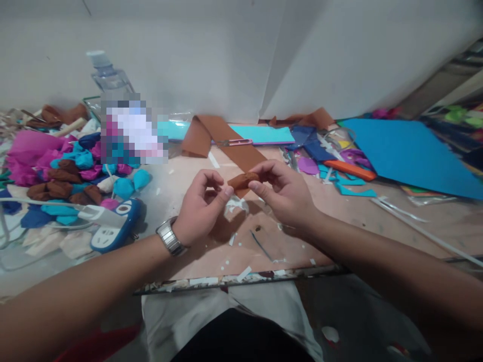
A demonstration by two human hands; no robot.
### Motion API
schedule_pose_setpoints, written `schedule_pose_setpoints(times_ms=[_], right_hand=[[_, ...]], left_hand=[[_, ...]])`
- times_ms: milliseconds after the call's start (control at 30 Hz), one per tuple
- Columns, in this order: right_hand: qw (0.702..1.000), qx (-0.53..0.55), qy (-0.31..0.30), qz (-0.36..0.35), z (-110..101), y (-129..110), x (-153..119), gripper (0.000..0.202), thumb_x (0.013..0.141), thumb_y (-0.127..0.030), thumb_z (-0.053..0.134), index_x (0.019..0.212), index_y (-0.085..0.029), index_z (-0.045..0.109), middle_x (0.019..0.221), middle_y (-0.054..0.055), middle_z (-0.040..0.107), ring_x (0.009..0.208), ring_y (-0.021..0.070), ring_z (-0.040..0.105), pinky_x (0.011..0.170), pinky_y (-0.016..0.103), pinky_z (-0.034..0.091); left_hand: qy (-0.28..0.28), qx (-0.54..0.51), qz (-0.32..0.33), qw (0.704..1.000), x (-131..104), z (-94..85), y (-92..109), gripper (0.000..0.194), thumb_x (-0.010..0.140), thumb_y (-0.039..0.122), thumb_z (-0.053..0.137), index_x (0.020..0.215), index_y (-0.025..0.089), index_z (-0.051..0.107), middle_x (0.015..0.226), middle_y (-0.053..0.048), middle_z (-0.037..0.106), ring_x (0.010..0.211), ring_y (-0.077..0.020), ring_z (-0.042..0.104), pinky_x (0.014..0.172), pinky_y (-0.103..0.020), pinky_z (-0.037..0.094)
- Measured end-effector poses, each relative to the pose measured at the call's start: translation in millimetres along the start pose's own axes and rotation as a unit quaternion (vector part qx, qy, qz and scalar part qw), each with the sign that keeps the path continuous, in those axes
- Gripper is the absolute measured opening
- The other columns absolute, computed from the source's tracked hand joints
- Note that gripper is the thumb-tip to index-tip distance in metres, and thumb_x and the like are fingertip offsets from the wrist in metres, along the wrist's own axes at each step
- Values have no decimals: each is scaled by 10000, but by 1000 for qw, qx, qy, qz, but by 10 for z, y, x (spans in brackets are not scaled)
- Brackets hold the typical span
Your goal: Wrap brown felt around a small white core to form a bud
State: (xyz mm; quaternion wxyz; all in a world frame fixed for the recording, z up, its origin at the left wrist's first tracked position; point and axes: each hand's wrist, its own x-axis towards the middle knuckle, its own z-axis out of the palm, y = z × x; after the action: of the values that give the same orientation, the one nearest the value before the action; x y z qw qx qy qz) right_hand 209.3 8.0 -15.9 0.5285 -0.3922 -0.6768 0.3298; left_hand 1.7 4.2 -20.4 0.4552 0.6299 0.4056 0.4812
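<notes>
Between my two hands is a small rolled piece of brown material (243, 180). My left hand (206, 203) pinches its left end between thumb and fingers. At its right end, my right hand (281, 193) grips it with thumb and forefinger. A long brown strip (237, 148) lies folded on the table just behind the hands. Pink-handled thread snips (236, 143) rest across that strip. Light blue sheets (267, 134) lie underneath it.
Colourful bunched pieces (68, 176) and a blue-and-white power strip (115, 226) lie at the left, near a clear bottle (109, 78). Rightward are an orange cutter (349, 170), a blue sheet (411, 156) and scraps. The table's front edge (241, 277) holds paper bits.
</notes>
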Motion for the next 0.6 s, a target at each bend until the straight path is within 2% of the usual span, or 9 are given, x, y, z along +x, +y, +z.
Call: schedule_pose_setpoints(times_ms=[67, 133, 333, 467, 533, 600], right_hand=[[999, -37, -9, -1, -8, -29, 3, 220, 917, -399, 755, 1018, -223, 670, 941, 13, 692, 838, 154, 644, 776, 301, 520], [996, -82, -23, 0, -15, -68, 0, 218, 921, -406, 747, 1019, -223, 679, 898, 10, 691, 813, 160, 638, 741, 300, 507], [980, -179, -66, -55, -41, -131, 8, 187, 917, -396, 747, 942, -217, 698, 873, 18, 707, 799, 172, 630, 742, 309, 484], [973, -204, -76, -74, -64, -122, 22, 251, 902, -452, 756, 923, -209, 696, 870, 24, 708, 794, 175, 625, 743, 312, 468], [970, -215, -80, -78, -75, -115, 25, 259, 892, -458, 767, 899, -209, 695, 852, 20, 702, 784, 173, 625, 739, 310, 460], [968, -222, -80, -84, -87, -107, 25, 270, 883, -462, 777, 878, -206, 691, 837, 15, 696, 780, 169, 627, 732, 306, 453]], left_hand=[[-18, 13, 40, 999, -5, -6, -14, 380, 889, 415, 763, 1131, 205, 559, 1173, -62, 596, 973, -159, 602, 849, -287, 506], [-56, 14, 46, 997, -16, -5, -14, 450, 880, 408, 776, 1209, 202, 549, 1257, -94, 594, 1081, -190, 616, 914, -311, 502], [-148, -32, -53, 987, -59, 30, 11, 506, 924, 369, 727, 1322, 199, 464, 1014, -71, 703, 877, -184, 693, 782, -299, 520], [-148, 0, -31, 988, -57, 38, -5, 428, 925, 336, 722, 1272, 197, 512, 1101, -83, 684, 940, -183, 683, 799, -292, 526], [-143, 33, -10, 989, -52, 28, -6, 408, 924, 359, 724, 1254, 192, 554, 1188, -103, 668, 976, -185, 675, 816, -292, 527], [-153, 55, -3, 987, -51, 14, 3, 385, 943, 390, 697, 1253, 189, 591, 1187, -102, 678, 962, -186, 676, 810, -293, 528]])
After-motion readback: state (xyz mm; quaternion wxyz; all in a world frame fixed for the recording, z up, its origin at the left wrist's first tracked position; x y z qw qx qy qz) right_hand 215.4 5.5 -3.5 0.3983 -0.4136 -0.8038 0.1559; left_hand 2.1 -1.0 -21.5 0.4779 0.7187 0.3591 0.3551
